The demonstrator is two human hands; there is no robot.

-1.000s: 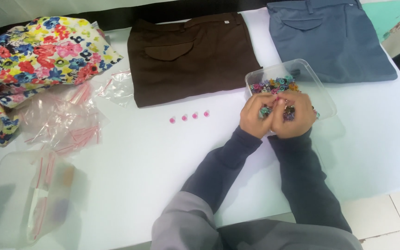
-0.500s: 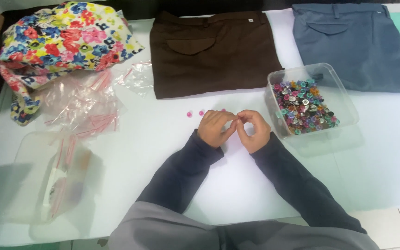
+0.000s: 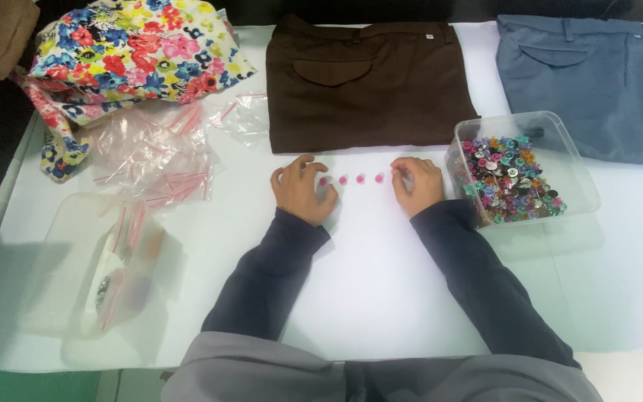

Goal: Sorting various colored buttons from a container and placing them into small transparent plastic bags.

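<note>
We see a white table (image 3: 381, 298) filling most of the view under even, soft light. Along its near edge, pale floor tiles (image 3: 634, 376) show at right, with a green strip (image 3: 31, 385) at left.

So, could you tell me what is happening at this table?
A person is lining up small pink buttons in a row on the white table. The left hand and right hand rest at either end. A clear tub of mixed buttons sits beside the right hand, below folded brown trousers.
</note>
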